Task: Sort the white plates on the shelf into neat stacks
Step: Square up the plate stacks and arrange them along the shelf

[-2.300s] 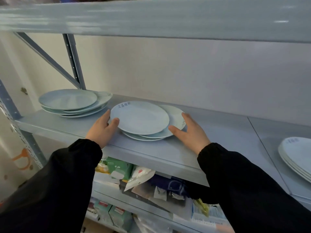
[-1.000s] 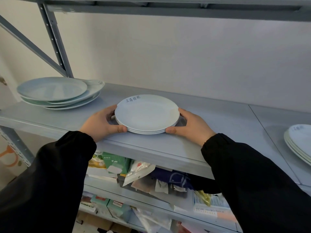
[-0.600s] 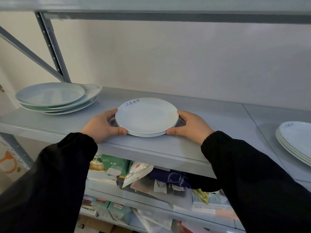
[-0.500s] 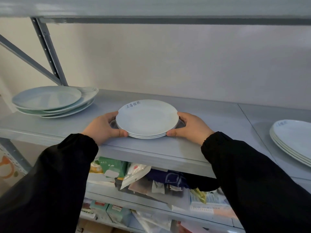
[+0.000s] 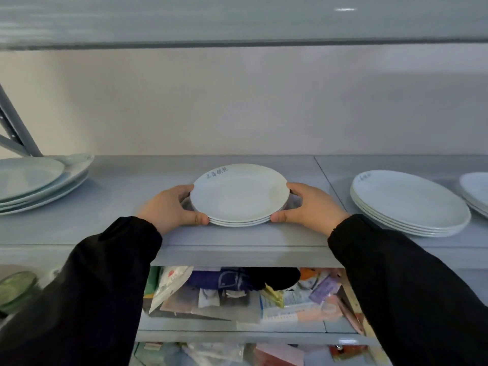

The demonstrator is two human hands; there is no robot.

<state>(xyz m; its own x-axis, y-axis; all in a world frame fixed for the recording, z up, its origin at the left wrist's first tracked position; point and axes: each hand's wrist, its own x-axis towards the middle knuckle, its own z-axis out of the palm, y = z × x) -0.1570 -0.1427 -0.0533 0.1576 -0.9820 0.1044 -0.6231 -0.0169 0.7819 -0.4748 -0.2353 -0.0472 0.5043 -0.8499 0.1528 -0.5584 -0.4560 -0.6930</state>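
now both hands, left hand and right hand, grip the small plate stack on the shelf.

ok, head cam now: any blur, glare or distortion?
Head view: upper shelf smeared with blur, a small glare streak on it; middle stack, left hand and right hand fairly sharp; left stack soft at the frame edge; light flat, shadows faint; shelf lines near straight.
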